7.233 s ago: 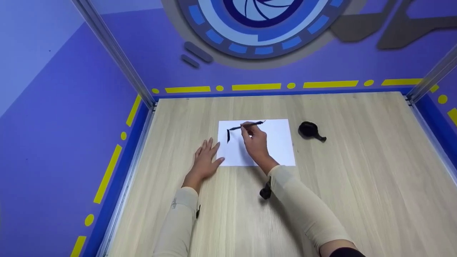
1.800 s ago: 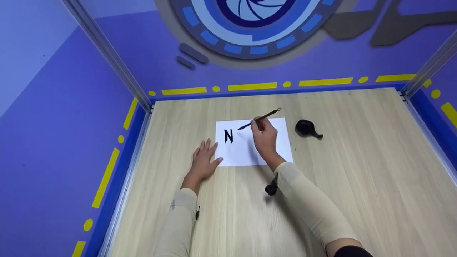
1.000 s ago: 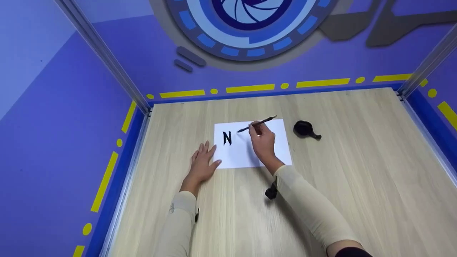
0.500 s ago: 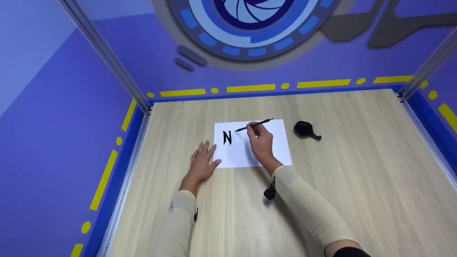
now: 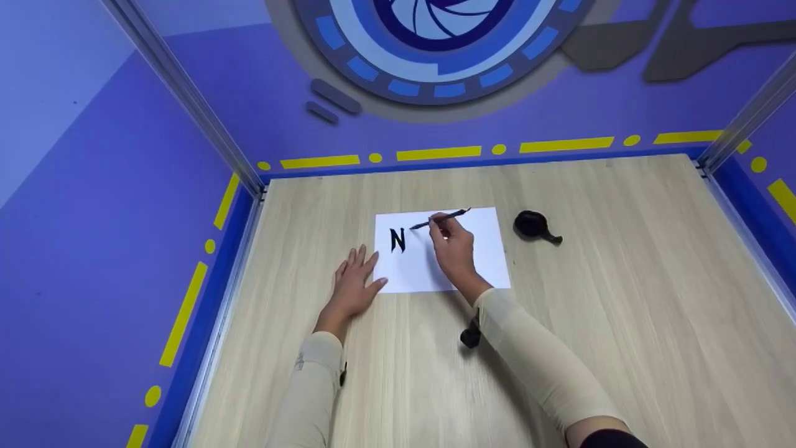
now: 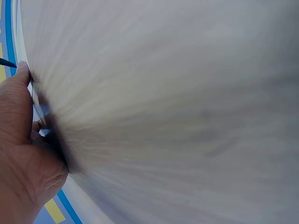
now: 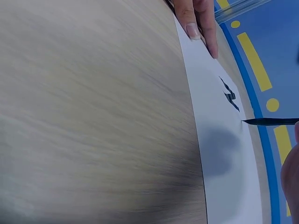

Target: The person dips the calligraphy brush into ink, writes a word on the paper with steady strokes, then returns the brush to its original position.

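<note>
A white sheet of paper (image 5: 410, 274) lies on the wooden table, with a black brushed letter N (image 5: 398, 240) on its left part. My right hand (image 5: 454, 249) pinches a dark writing brush (image 5: 457, 213), its tip pointing left just beside the N's upper right. In the right wrist view the brush (image 7: 266, 122) tip sits close over the paper (image 7: 201, 93). My left hand (image 5: 354, 286) lies with fingers spread at the sheet's left edge, its thumb on the lower left corner. The left wrist view shows that hand (image 6: 18, 126) from the thumb side.
A small black ink dish with a spout-like handle (image 5: 530, 224) stands right of the paper on the wooden table (image 5: 622, 298). Purple-blue panels with yellow marks enclose the table at the back and both sides. A black wrist camera (image 5: 471, 336) hangs below the right sleeve.
The first stroke and dot of ink have become a full N. The right hand then shifted right and lowered the brush, with its tip staying near the N. The left hand has stayed put.
</note>
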`<state>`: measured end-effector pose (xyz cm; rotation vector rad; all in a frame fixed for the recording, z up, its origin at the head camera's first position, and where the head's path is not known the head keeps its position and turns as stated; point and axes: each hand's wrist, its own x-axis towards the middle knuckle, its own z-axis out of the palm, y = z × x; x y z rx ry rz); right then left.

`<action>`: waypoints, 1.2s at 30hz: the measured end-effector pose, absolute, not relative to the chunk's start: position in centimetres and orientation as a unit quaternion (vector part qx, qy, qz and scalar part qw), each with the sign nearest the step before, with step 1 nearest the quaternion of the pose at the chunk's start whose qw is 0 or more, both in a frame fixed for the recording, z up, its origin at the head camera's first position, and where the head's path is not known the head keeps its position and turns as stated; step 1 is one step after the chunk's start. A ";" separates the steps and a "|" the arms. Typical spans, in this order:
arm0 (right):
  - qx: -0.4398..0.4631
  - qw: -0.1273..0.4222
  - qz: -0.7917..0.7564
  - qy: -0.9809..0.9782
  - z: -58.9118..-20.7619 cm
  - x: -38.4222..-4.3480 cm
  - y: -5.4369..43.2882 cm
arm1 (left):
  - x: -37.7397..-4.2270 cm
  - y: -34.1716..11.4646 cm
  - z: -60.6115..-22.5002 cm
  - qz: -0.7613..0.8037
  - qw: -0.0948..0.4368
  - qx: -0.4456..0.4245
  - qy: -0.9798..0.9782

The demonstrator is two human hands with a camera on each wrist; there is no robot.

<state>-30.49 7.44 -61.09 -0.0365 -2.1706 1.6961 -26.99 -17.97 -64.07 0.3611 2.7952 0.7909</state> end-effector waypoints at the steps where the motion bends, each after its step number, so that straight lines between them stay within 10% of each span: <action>1: -0.009 0.196 0.602 -0.774 -61.1 -30.5 7.5 | -27.0 -17.9 -64.1 0.268 0.106 0.124 0.949; 36: 0.080 0.225 0.520 -0.820 -61.1 -30.4 7.2 | -27.0 -17.9 -64.3 0.266 0.104 0.119 0.951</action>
